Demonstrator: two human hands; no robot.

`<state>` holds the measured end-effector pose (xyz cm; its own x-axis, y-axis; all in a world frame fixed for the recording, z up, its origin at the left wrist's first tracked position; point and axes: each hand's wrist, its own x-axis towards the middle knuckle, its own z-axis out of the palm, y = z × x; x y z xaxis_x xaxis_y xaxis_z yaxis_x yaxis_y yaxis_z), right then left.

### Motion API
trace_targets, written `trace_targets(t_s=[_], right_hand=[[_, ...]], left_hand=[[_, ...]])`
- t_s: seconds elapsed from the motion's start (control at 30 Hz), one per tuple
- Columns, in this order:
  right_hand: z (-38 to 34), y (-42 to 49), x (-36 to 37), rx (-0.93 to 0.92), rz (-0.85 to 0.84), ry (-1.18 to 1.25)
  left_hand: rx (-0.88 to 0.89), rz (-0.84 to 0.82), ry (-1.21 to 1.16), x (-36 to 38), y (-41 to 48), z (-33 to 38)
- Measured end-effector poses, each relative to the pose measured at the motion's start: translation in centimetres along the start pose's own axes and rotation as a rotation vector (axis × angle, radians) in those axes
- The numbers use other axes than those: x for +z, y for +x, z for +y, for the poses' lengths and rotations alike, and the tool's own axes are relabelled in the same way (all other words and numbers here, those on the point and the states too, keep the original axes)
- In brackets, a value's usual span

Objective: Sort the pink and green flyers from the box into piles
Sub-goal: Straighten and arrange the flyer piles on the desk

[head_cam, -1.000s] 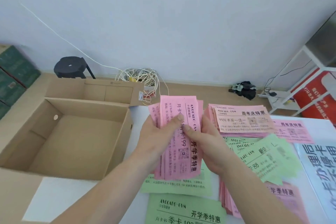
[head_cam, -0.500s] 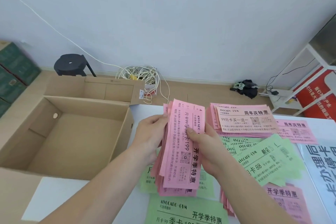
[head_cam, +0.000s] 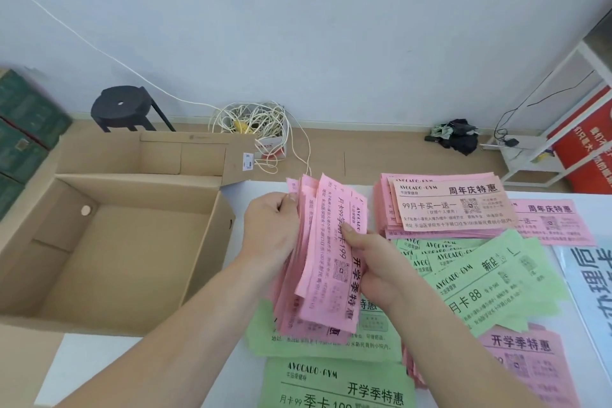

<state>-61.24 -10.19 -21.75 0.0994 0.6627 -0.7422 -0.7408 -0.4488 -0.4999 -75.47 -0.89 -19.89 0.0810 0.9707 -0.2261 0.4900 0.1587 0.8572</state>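
Pink flyer stack [head_cam: 331, 275] sits tilted between both hands: left hand [head_cam: 271, 228] in a grip round its left edge, right hand [head_cam: 374, 262] pinching the top sheet's right side. The left thumb has slid off the front face since a second ago. Pink pile [head_cam: 447, 209] and green pile [head_cam: 490, 285] lie right on the white surface [head_cam: 82, 364], cardboard box [head_cam: 212, 242] left, black stool [head_cam: 122, 106] far by the wall.

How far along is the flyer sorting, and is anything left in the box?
Done: the box looks empty; pink piles and green piles lie on the table. In hand: the left hand and right hand grip a pink stack. Left: placing that stack onto its pile.
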Motion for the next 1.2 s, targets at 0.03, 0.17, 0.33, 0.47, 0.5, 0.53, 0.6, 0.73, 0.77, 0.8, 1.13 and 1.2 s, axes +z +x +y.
trace_targets(t_s=[0.03, 0.17, 0.33, 0.47, 0.5, 0.53, 0.6, 0.73, 0.77, 0.8, 1.13, 1.2], right_hand=[[0.1, 0.0, 0.1, -0.001, 0.007, -0.009], [0.6, -0.5, 0.6, 0.015, -0.024, 0.023], [0.3, -1.9, 1.9, -0.009, -0.123, -0.051], [-0.4, -2.1, 1.8, -0.066, -0.106, -0.032], [-0.4, -2.1, 1.6, -0.062, -0.098, -0.018], [-0.3, -2.1, 1.2, -0.047, -0.087, -0.011], [0.0, -2.1, 0.6, -0.025, -0.033, -0.007], [-0.9, -2.0, 1.0, -0.12, 0.101, -0.005], [-1.4, -2.0, 1.3, -0.183, 0.136, -0.021], [-1.9, -2.0, 1.6, -0.238, 0.173, -0.033], [-4.3, -5.9, 4.5, -0.297, 0.077, -0.113], [-4.1, -6.6, 4.6, -0.29, 0.103, -0.103]], left_hand=[[0.006, 0.01, 0.028, -0.2, -0.1, 0.0], [0.066, 0.114, 0.07, -0.4, -0.7, -0.2], [0.118, 0.201, 0.026, -0.3, -0.7, 1.0], [0.104, 0.226, 0.009, -1.2, -0.3, 2.8], [0.091, 0.263, -0.013, -1.7, 0.0, 3.2], [0.082, 0.307, -0.046, -2.4, 0.4, 3.6], [0.116, 0.369, -0.067, -4.1, 1.2, 4.6], [0.29, 0.36, 0.013, -8.0, 1.9, 7.2], [0.327, 0.357, 0.02, -8.8, 1.5, 8.3], [0.353, 0.345, -0.005, -9.4, 1.0, 9.3], [0.267, -0.065, 0.158, -2.9, -1.3, 6.5], [0.191, -0.078, 0.098, -2.3, -1.3, 5.6]])
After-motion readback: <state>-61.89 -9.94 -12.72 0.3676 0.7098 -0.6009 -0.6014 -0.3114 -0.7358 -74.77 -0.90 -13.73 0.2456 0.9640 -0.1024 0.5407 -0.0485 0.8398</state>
